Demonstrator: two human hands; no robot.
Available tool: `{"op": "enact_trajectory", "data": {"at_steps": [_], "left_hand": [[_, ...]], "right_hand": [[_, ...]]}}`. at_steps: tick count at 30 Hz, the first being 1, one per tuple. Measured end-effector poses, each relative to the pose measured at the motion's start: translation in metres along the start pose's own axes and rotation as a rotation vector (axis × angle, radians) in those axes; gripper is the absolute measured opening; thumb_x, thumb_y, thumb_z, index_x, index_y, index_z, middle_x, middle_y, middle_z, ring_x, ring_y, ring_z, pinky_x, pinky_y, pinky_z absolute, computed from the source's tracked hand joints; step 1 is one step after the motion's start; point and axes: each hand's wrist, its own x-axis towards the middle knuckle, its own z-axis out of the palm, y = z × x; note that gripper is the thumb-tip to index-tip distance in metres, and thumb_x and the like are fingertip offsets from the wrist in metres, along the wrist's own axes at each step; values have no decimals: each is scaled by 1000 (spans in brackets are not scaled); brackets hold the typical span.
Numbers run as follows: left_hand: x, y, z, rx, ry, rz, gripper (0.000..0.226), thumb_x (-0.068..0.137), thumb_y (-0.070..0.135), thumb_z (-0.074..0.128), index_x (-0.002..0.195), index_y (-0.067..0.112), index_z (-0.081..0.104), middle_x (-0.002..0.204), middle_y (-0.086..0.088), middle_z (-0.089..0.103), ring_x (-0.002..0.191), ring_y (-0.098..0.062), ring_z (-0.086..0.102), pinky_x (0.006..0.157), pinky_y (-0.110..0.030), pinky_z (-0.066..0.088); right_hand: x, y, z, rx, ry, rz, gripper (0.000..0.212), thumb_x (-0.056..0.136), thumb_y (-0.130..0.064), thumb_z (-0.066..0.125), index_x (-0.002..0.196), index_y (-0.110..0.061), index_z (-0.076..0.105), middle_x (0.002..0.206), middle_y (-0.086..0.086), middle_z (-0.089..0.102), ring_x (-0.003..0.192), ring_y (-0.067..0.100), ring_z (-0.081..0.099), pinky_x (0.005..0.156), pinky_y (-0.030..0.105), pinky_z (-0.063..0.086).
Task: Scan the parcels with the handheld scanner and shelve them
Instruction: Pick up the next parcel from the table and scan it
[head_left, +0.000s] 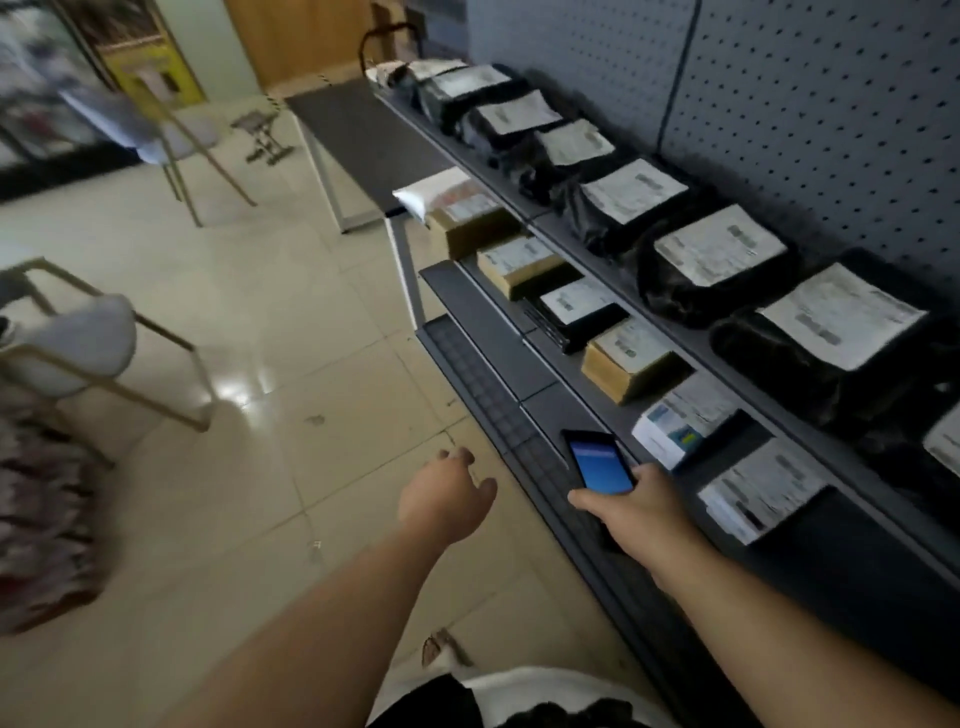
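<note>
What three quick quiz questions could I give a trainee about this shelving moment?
1. True or false: the left hand holds a parcel.
2. Which hand has its grip on the handheld scanner? A) left B) right
3. Fill in: the black bagged parcels lie on the ___ shelf, above the cardboard boxes.

Key: 1 false, it holds nothing; 2 B, the right hand; 3 upper.

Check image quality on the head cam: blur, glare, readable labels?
Head view: left edge and far background smeared by motion blur; window glare on the floor tiles; wide-angle bend along the shelf; parcel labels too soft to read; scanner screen glows blue in the right hand, sharp enough.
</note>
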Motion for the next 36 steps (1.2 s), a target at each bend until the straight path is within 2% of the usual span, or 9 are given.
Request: {"op": "enact_trajectory", "data": {"at_steps": [5, 10, 12, 14, 17, 19, 22, 31, 36], "left_hand": [[25, -72, -55, -50, 85, -105, 60, 102, 54, 51, 151, 20, 48, 146, -5, 53, 126, -29, 58, 101, -42, 52], [45, -141, -102, -154, 150, -203, 58, 100, 52, 54, 148, 20, 52, 146, -4, 55, 129, -28, 56, 105, -40, 49], [54, -167, -116, -199, 174, -261, 58, 99, 52, 56, 147, 20, 52, 146, -4, 55, 129, -28, 57, 104, -40, 50], [63, -191, -127, -236, 187, -323, 58, 98, 52, 56, 147, 21, 53, 146, -4, 54, 128, -29, 58, 104, -42, 51], [82, -217, -142, -266, 198, -382, 58, 98, 51, 56, 146, 20, 53, 145, -5, 55, 127, -29, 59, 105, -42, 51], [99, -230, -153, -281, 202, -407, 58, 98, 51, 56, 147, 19, 53, 146, -5, 55, 124, -30, 60, 104, -42, 51], [136, -246, -174, -266, 196, -442, 58, 100, 50, 55, 149, 20, 50, 148, -5, 53, 131, -29, 55, 107, -39, 48], [283, -263, -271, -166, 229, -528, 58, 102, 52, 49, 152, 23, 46, 150, -2, 51, 136, -28, 49, 109, -39, 43], [353, -278, -314, -179, 236, -561, 58, 102, 53, 48, 152, 23, 45, 149, -3, 51, 136, -28, 49, 109, -41, 42]], "right_hand": [[13, -78, 71, -175, -82, -148, 76, 79, -42, 88, 133, -12, 44, 104, -1, 54, 83, 13, 55, 61, 28, 44], [34, -141, 139, -291, -126, -233, 78, 74, -46, 90, 131, -16, 47, 104, 1, 59, 86, 17, 62, 67, 34, 53], [43, -163, 164, -343, -144, -248, 82, 71, -51, 89, 132, -17, 46, 104, -2, 59, 90, 18, 63, 78, 41, 58], [53, -188, 188, -388, -162, -261, 83, 71, -53, 89, 132, -18, 46, 103, -2, 60, 93, 20, 63, 84, 44, 58], [73, -223, 222, -435, -205, -287, 79, 70, -53, 89, 128, -19, 47, 101, -3, 61, 92, 21, 64, 86, 47, 59], [91, -247, 242, -437, -238, -293, 75, 71, -49, 90, 125, -19, 48, 101, -1, 62, 90, 21, 65, 83, 46, 60], [126, -282, 272, -422, -270, -300, 72, 70, -45, 92, 122, -17, 51, 101, 1, 63, 89, 20, 65, 79, 42, 60], [257, -426, 333, -432, -348, -359, 77, 71, -45, 92, 127, -14, 49, 101, 0, 59, 94, 22, 62, 87, 46, 59], [311, -499, 371, -503, -385, -397, 78, 74, -52, 88, 132, -17, 48, 100, -5, 60, 89, 16, 60, 71, 35, 51]]}}
